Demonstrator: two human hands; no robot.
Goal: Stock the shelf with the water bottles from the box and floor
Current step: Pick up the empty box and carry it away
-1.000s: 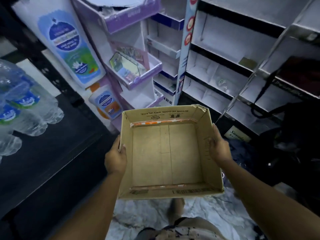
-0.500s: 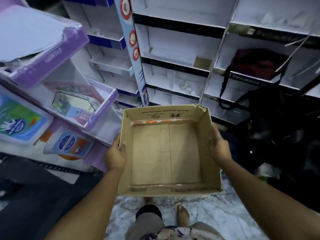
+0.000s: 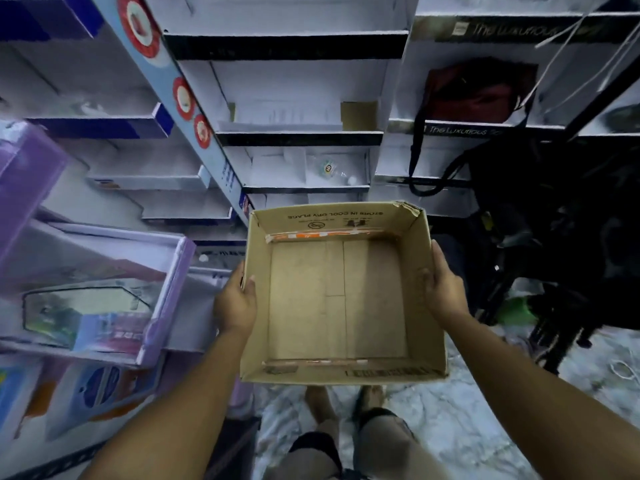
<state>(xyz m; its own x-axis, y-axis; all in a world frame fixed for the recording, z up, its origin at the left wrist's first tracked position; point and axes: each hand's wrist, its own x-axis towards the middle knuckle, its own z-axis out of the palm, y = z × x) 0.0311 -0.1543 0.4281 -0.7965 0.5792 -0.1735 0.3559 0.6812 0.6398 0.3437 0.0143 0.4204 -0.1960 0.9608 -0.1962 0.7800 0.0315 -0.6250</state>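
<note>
Hands, left (image 3: 236, 304) and right (image 3: 444, 293), are gripping the empty box (image 3: 339, 296) by opposite walls, shelf (image 3: 304, 188) lying just beyond the box.

Single head-worn view, angled forward and down, close over a held box (image 3: 337, 296), shelving (image 3: 294, 136) near ahead.

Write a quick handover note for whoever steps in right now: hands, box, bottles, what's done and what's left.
Left hand and right hand each grip a side wall of the cardboard box, held open-side up above the floor.
The box is empty, so unloading it looks done.
One small bottle lies on a white shelf ahead.
No other bottles in view.
Left: put the box aside, check the floor for remaining bottles.
</note>
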